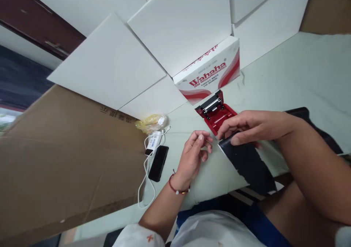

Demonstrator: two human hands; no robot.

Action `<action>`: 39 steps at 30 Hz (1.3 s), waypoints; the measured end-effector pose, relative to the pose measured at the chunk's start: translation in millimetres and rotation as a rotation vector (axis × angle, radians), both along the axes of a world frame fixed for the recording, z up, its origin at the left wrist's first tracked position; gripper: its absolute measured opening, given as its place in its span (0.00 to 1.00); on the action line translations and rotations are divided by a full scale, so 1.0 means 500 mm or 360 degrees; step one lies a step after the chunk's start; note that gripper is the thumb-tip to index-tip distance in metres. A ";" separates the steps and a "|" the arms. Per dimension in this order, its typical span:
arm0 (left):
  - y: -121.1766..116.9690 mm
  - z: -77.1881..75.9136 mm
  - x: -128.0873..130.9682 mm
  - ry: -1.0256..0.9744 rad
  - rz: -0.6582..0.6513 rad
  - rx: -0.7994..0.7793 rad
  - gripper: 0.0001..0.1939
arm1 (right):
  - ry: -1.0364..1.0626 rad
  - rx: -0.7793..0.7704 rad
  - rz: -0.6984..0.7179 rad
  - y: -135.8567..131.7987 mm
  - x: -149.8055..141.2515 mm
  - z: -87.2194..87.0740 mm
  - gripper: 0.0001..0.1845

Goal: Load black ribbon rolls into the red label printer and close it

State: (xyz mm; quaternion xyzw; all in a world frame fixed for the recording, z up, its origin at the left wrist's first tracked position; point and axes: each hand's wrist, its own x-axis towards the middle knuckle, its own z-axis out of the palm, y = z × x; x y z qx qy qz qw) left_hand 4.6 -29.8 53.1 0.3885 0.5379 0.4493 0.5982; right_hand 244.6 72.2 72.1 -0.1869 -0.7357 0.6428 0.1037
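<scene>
My right hand (251, 126) reaches over a small red and black printer (218, 111) whose lid stands open, and its fingers pinch the top edge of a black strip of paper (248, 163) that runs from the printer toward me. My left hand (193, 155), with a red cord bracelet on the wrist, hovers just left of the strip's corner, fingers curled and thumb meeting fingertips; I cannot make out anything in the pinch.
A red and white "Wahaha" carton (211, 73) stands behind the printer. A black phone (158, 163), a white cable (145, 181), a small white box (154, 141) and a yellowish bag (151, 122) lie left. Brown cardboard (63, 159) leans at far left.
</scene>
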 end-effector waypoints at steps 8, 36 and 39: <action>0.019 -0.033 0.039 0.0032 -0.0025 0.0045 0.31 | -0.0254 -0.0065 -0.0394 0.001 -0.046 -0.022 0.29; -0.026 -0.102 0.083 0.1947 -0.0747 0.1083 0.31 | -0.1332 0.1411 -0.0517 0.063 -0.121 -0.079 0.25; -0.016 -0.085 0.089 0.2066 -0.0748 0.1050 0.29 | -0.1362 0.1369 -0.0552 0.062 -0.133 -0.076 0.28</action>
